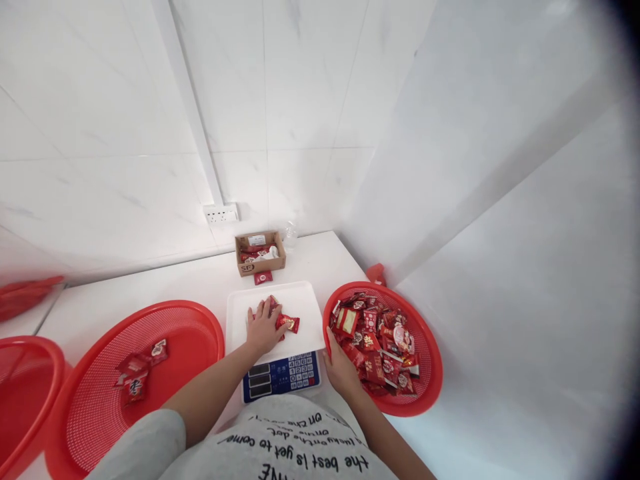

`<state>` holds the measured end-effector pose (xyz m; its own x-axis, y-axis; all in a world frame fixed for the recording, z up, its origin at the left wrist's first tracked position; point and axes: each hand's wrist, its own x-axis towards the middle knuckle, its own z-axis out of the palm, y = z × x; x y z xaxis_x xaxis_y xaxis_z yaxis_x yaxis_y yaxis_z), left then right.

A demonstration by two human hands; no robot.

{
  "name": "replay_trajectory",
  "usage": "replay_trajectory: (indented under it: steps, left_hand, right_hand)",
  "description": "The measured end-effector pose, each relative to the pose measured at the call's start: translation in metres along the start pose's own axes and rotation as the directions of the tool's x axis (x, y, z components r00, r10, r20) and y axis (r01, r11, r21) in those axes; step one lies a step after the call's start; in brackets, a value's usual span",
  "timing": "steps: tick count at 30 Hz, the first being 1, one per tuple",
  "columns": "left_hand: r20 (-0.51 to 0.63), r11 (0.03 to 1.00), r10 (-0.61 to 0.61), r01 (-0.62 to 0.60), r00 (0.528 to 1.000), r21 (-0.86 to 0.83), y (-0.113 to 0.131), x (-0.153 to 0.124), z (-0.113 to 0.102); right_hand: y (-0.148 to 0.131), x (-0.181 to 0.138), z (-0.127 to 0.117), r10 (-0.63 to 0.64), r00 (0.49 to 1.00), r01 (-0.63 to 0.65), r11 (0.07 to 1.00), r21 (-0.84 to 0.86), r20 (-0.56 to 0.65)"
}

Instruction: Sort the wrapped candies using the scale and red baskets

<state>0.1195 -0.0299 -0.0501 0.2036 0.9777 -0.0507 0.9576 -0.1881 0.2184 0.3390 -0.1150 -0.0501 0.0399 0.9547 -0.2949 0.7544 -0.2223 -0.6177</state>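
The left grip (pixel 263 329) lies spread over red packets (pixel 290 324) on the tray (pixel 307 303) of the scale (pixel 303 375); the right grip (pixel 342 369) meets the basket (pixel 400 407) at three o'clock, clamped or not I cannot tell. Handling packets seems in hand; lifting them would call for a closing grasp. A white counter (pixel 200 281) backs onto a wall (pixel 310 80) at twelve.

Red glossy wrapped packets (pixel 289 324) lie beneath the left hand (pixel 263 328), on a white rectangular scale tray (pixel 307 308). Beyond that hand stands an open brown cardboard box (pixel 249 269). Left of it sits a round red plastic basket (pixel 199 335) with a few packets inside; the right hand (pixel 342 368) holds the left rim of a packet-filled round red mesh basket (pixel 434 381).
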Motion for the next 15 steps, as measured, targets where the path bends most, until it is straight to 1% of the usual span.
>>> replay_trajectory:
  steps: [2,5,7,8,10,11,13,15]
  left_hand:
    - [0.041,0.995,0.101,-0.101,0.994,0.004,-0.009,0.002,-0.003]
    - [0.135,0.973,0.232,-0.229,0.963,-0.034,-0.022,0.007,-0.011]
    - [0.15,0.959,0.283,-0.277,0.947,-0.061,-0.029,0.009,-0.016]
    - [0.133,0.956,0.292,-0.286,0.947,-0.068,-0.032,0.008,-0.018]
    - [0.057,0.965,0.256,-0.252,0.965,-0.069,-0.037,0.003,-0.023]
    - [0.009,0.976,0.206,-0.205,0.978,-0.069,-0.04,-0.002,-0.025]
    - [-0.086,0.996,0.061,-0.066,0.994,-0.068,-0.048,-0.017,-0.03]
    - [-0.159,0.995,-0.09,0.081,0.983,-0.066,-0.058,-0.038,-0.033]
  right_hand:
    - [-0.002,0.0,-0.001,0.009,1.0,-0.009,1.0,-0.006,0.005]
    - [-0.003,0.0,-0.001,0.018,1.0,-0.018,1.0,-0.011,0.007]
    - [-0.002,0.0,-0.001,0.015,1.0,-0.015,1.0,-0.009,0.005]
    - [-0.001,0.0,0.0,0.011,1.0,-0.011,1.0,-0.007,0.003]
    - [0.002,0.001,0.001,0.003,1.0,-0.003,1.0,-0.001,-0.001]
    - [0.003,0.001,0.002,0.001,1.0,-0.001,1.0,0.002,-0.002]
    - [0.004,0.002,0.003,-0.001,1.0,0.001,1.0,0.005,-0.002]
    - [0.004,0.002,0.003,0.001,1.0,-0.001,1.0,0.003,-0.003]
